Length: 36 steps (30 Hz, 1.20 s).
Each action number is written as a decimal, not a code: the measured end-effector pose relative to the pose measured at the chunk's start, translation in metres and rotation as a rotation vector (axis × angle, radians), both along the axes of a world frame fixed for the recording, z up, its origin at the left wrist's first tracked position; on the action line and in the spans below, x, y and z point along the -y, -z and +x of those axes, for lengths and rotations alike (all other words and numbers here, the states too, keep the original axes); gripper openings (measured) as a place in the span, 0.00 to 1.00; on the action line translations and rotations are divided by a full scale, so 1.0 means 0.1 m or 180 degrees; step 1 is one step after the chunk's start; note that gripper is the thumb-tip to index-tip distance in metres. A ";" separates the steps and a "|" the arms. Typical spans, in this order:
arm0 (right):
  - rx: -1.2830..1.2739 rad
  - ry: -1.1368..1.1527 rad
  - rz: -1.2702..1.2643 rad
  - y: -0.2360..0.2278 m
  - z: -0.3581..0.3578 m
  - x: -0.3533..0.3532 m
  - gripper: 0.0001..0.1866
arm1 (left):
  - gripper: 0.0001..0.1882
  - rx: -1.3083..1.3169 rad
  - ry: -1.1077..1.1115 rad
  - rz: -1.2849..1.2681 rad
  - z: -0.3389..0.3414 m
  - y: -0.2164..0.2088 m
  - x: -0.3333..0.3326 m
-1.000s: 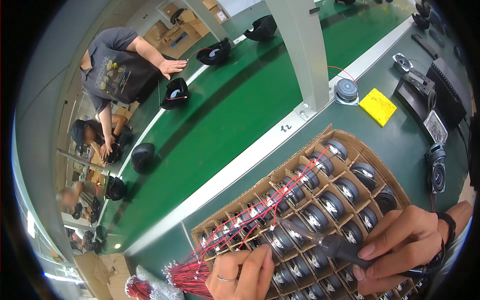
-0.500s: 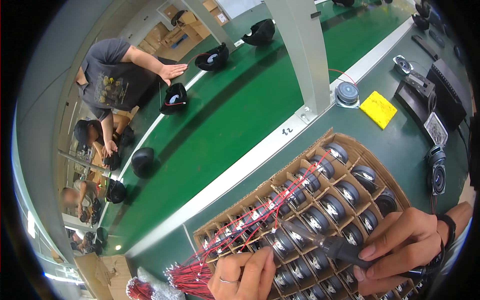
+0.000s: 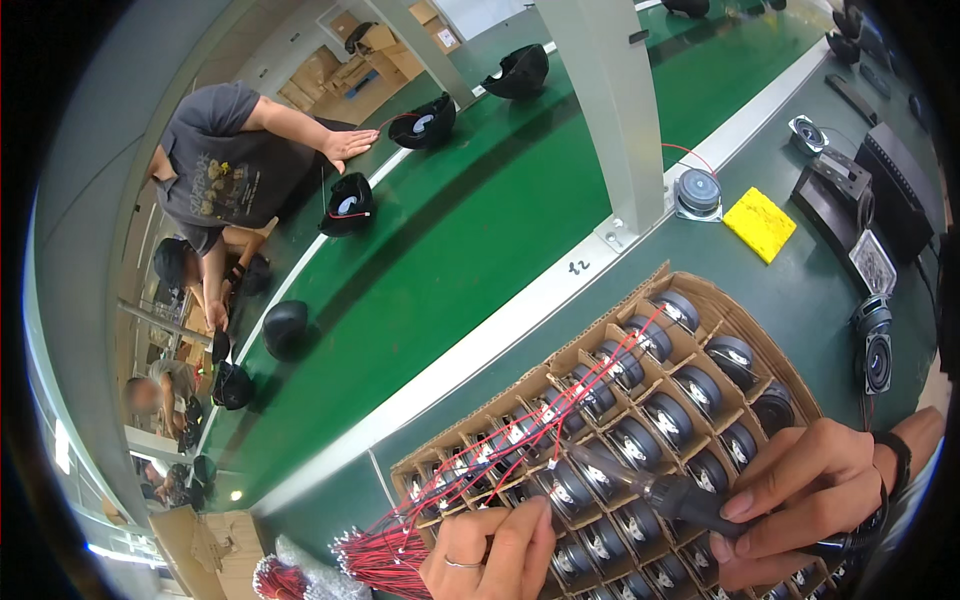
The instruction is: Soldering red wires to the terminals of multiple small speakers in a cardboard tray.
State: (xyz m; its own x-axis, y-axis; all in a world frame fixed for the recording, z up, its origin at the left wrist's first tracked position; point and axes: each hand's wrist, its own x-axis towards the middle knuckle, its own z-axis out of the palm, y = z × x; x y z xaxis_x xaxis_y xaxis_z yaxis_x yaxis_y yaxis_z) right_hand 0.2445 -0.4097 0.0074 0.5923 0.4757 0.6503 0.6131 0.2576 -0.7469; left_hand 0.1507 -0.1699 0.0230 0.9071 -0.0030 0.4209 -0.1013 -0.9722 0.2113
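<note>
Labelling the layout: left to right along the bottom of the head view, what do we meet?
Brown cardboard, smaller red wire bundle, larger red wire bundle, left hand, soldering iron, right hand.

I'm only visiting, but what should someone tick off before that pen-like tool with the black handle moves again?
1. Soldering iron gripped by its handle in the right hand: ok.
2. Left hand apart from the iron's front end: ok, a gap shows between them.
3. Left fingers holding a wire: cannot tell; the fingertips are bunched and what lies between them is hidden.
4. Red wires clear of the speakers: not ok, they lie across several in the divided carton.
5. Yellow sponge uncovered: ok, nothing lies on it.
6. Iron hot: cannot tell from the picture.
</note>
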 end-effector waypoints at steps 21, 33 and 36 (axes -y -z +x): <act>0.0195 0.0113 -0.0378 -0.07 -0.01 0.11 0.13 | 0.18 -0.0859 0.0240 -0.0629 -0.08 -0.31 -0.15; 0.0269 0.0238 -0.0305 -0.04 -0.01 0.06 0.14 | 0.14 -0.0907 0.0308 -0.0191 -0.09 -0.30 -0.17; 0.0245 0.0191 -0.0312 -0.04 0.00 0.07 0.14 | 0.15 -0.0693 0.0392 0.0149 -0.07 -0.37 -0.14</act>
